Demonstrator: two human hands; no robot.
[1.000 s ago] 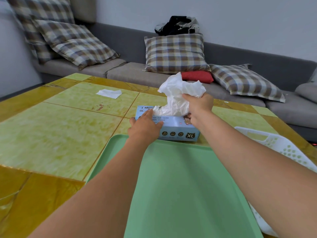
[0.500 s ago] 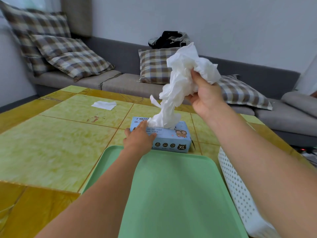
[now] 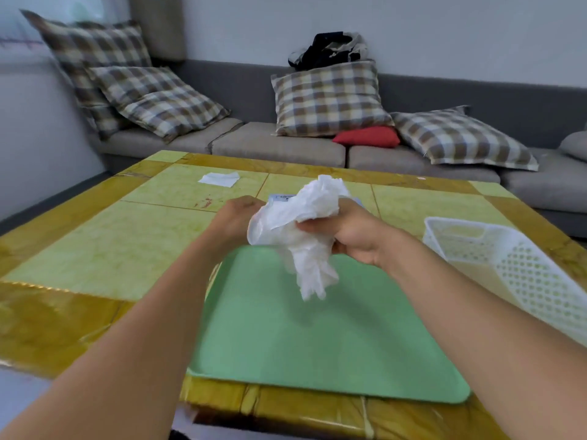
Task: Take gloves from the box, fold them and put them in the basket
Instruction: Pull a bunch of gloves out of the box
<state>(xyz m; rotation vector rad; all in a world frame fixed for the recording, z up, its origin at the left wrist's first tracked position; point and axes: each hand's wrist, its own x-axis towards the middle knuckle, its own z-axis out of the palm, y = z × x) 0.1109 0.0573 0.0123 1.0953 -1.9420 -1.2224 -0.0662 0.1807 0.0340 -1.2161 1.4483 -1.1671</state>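
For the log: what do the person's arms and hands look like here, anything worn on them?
Both forearms are bare as far as the frame shows: no sleeves in view. The left hand and right hand wear no gloves. No watch, bracelet or ring shows on the parts in view, though the fingers are partly hidden.

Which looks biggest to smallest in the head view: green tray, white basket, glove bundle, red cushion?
1. green tray
2. white basket, partly cut off by the frame
3. glove bundle
4. red cushion, though it is farther away, so unsure
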